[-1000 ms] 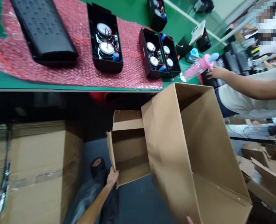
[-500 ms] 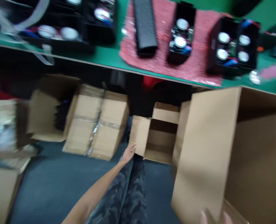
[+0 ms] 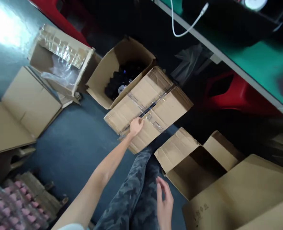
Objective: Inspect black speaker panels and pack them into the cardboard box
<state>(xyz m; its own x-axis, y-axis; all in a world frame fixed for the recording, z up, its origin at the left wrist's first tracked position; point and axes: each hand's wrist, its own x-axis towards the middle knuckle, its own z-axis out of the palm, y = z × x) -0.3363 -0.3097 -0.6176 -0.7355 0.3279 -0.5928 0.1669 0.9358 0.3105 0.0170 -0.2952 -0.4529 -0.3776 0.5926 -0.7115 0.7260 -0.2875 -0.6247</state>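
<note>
A closed cardboard box (image 3: 166,103) with clear tape across its top stands on the floor near my legs. My left hand (image 3: 136,126) is on its top at the dark middle seam, fingers curled over the edge there. Above my thigh, my right hand (image 3: 164,199) hangs with thumb and fingers apart, holding nothing. Close to it, an open cardboard box (image 3: 177,151) has its flap folded out towards the taped box.
Another open box (image 3: 100,76) holds black parts. Further left are a box with plastic film (image 3: 60,68) and an opened carton (image 3: 33,102). Pink items (image 3: 17,204) sit lower left. A large carton (image 3: 227,195), a red stool (image 3: 242,94) and the green table's edge (image 3: 218,52) lie right.
My view has swung left. My left hand has moved from the small open box's flap to the taped box. My right hand has come away from the large carton.
</note>
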